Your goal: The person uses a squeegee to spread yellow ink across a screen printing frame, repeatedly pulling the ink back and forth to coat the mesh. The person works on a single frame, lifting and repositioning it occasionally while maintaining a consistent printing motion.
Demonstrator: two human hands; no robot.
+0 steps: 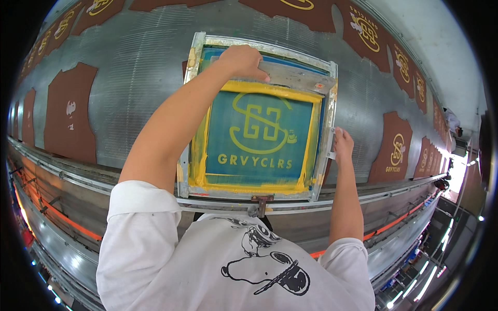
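Note:
A metal-framed printing screen (258, 137) lies in front of me, its teal mesh bearing a light emblem and lettering inside bands of yellow ink. Along the far end of the screen, my left hand (241, 65) grips a grey squeegee (295, 75), my forearm crossing the frame's left side. My right hand (343, 143) is closed on the right edge of the metal frame (332, 103), around the middle of that side. A metal fitting (262, 203) is at the middle of the frame's near edge.
Brown garment panels (67, 116), several with yellow or pale prints, lie along the long grey printing table (129, 78). Metal rails (378, 195) and an orange strip (70, 223) run along its near edge. More benches and strip lights show at the lower right.

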